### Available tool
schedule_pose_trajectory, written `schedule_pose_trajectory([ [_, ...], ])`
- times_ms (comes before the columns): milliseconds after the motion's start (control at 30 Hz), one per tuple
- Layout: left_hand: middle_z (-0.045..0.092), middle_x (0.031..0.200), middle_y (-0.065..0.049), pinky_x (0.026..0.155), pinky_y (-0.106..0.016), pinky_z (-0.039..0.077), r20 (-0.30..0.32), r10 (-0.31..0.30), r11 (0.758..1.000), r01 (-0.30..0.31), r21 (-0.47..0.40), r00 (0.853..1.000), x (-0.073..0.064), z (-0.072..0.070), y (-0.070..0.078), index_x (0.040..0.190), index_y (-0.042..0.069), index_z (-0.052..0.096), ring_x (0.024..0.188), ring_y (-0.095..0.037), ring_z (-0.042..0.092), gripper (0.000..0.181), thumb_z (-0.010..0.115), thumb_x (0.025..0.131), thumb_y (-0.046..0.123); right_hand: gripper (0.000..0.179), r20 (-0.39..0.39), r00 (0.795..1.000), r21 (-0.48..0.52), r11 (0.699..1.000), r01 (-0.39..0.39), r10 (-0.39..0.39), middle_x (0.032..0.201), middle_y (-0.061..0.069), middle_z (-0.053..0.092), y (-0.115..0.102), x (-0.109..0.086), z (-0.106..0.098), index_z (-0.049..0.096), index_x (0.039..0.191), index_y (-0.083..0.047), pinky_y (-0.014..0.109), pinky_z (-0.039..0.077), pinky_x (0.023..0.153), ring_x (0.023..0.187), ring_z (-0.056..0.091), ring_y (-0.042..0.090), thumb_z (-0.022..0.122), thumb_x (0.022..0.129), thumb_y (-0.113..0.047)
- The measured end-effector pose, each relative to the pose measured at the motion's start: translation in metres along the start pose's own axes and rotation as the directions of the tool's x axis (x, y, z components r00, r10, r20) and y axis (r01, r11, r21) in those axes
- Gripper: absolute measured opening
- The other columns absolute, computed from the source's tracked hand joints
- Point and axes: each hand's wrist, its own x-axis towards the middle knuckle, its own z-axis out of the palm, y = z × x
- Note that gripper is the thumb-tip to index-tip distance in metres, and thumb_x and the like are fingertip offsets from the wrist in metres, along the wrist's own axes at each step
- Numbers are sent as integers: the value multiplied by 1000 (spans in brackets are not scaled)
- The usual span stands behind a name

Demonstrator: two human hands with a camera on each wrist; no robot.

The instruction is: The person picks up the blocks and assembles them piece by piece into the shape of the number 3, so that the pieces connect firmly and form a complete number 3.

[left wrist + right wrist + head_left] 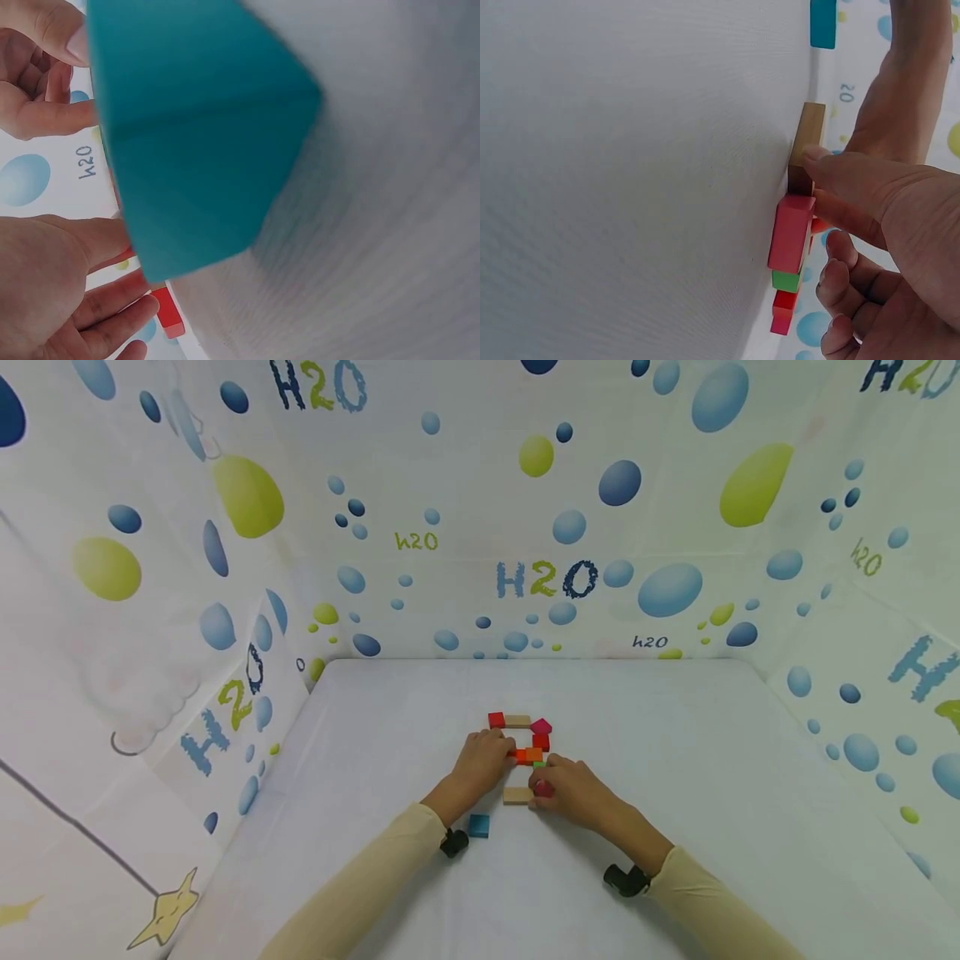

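Wooden blocks, matt and square-cut, lie in a small ring on the white cloth-covered table (675, 727): from the head camera, a red cube (496, 719), a plain wood bar (517, 721), a magenta pentagon-like piece (541, 726) and an orange block (533, 754) form the far part. The left hand (483, 760) rests its fingertips against the orange row, while the right hand (573, 789) pinches a pink-red block (545, 789) beside a second tan bar (517, 795); a teal block (478, 825) lies apart by the left wrist. From the left wrist, that teal block (195, 135) fills the view, smooth-faced. From the right wrist, thumb and curled fingers (840, 270) clamp the pink-red block (791, 232) just beside the tan bar (808, 142). I judge a placing step is in hand; seating it flush calls for a fine nudge.
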Motion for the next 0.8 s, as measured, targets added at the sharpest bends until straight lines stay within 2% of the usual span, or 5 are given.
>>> schedule_pose_trajectory([
  [133,72,105,-7,99,-45,55,3,-5,1000,5,0,1000,0,0,-1,114,14,77,99,-26,66,20,76,99,26,27,-1,1000,-10,1000,8,-8,94,-5,63,0,0,0,79,109,-20,35,49,79,91,57,10,89,87,-31],
  [367,72,104,-6,98,-45,55,-2,-9,1000,9,-12,1000,-1,-1,-2,114,14,77,98,-25,66,20,77,99,26,29,-3,1000,-23,1000,-6,6,96,-4,64,-3,0,-2,78,111,-21,42,52,83,94,60,12,88,87,-32],
  [567,72,104,-6,99,-45,55,12,0,1000,0,2,1000,-2,-2,-1,113,14,77,99,-25,66,19,77,99,26,35,-24,1000,-37,999,12,-13,101,-2,67,-6,-1,0,77,114,-19,38,50,80,96,59,12,91,84,-31],
  [667,71,104,-6,101,-45,54,26,8,1000,-8,-10,1000,-1,-2,-1,113,14,77,100,-24,65,18,77,98,25,33,-29,998,-28,998,47,-48,105,-3,68,-14,-3,2,75,114,-20,35,49,80,98,60,10,89,86,-32],
  [800,71,107,-5,103,-45,52,53,11,1000,-11,6,999,1,-4,-1,113,15,77,105,-23,65,18,77,98,25,32,-13,988,-22,988,150,-151,102,-3,68,-31,-5,4,76,115,-20,27,52,77,90,61,9,87,89,-34],
])
